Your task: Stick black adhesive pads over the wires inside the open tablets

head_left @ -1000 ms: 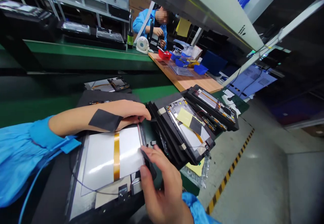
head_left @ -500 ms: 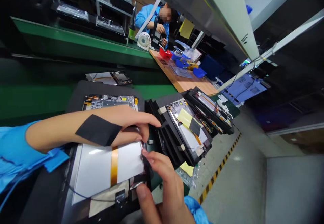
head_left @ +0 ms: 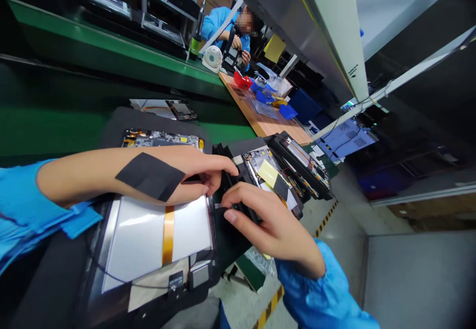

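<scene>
An opened tablet (head_left: pixel 122 249) lies in front of me, with a white battery, an orange-brown ribbon strip and a circuit board (head_left: pixel 159 138) showing. Across it reaches my left hand (head_left: pixel 201 170), a black square piece (head_left: pixel 150 176) lying on its back near the wrist. Its forefinger stretches past the tablet's right edge; thumb and the other fingers are bent together there, and what they hold, if anything, is hidden. Just right of that edge, my right hand (head_left: pixel 264 215) has thumb and forefinger nearly together over something small and dark that I cannot make out.
More opened tablets (head_left: pixel 301 160) stand stacked at the right, one bearing a yellow note (head_left: pixel 270 171). Another tablet part (head_left: pixel 163 108) lies behind on the green bench. Farther off are a white fan (head_left: pixel 212 58), red and blue bins (head_left: pixel 265 97) and a co-worker (head_left: pixel 223 24).
My right hand has moved up and right from the tablet's lower right edge to beside my left fingertips. The left hand stays over the tablet. The view has shifted slightly.
</scene>
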`<state>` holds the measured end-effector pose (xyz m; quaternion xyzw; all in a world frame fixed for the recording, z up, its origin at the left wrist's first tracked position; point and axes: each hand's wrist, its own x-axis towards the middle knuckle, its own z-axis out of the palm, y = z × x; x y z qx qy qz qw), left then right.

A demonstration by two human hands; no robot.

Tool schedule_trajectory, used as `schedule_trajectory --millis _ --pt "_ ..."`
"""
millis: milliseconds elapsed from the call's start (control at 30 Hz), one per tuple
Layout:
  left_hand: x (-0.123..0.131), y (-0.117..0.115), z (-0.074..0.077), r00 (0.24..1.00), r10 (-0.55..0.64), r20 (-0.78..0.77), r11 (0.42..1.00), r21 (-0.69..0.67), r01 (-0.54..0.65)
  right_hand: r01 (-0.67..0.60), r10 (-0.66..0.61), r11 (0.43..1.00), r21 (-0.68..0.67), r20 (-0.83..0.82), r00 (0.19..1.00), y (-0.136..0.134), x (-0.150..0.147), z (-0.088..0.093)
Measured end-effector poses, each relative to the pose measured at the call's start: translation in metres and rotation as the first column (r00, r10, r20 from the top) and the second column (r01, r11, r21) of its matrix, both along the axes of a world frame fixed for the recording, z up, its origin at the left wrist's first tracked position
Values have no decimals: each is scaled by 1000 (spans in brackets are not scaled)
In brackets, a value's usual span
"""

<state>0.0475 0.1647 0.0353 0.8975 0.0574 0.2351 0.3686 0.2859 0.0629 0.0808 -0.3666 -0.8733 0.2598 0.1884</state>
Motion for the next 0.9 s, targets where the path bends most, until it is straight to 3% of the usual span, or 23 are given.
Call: schedule_trajectory --millis 100,200,500,733,900 --pt "3 1 -1 1000 18 -10 1000 10 -18 -159 157 987 -3 180 971 20 -1 10" --pt "5 2 -2 999 44 -8 998 42 -43 -210 209 977 -23 255 944 31 -6 11" --pt "8 2 -8 994 93 58 994 -67 -89 -184 178 983 10 211 961 31 -9 4" --pt "4 -9 14 981 180 -74 979 -86 -186 -166 141 981 95 228 963 31 -13 -4" --pt "3 -12 18 983 159 -97 974 -145 -172 -33 1 984 175 180 984 25 -18 -9"
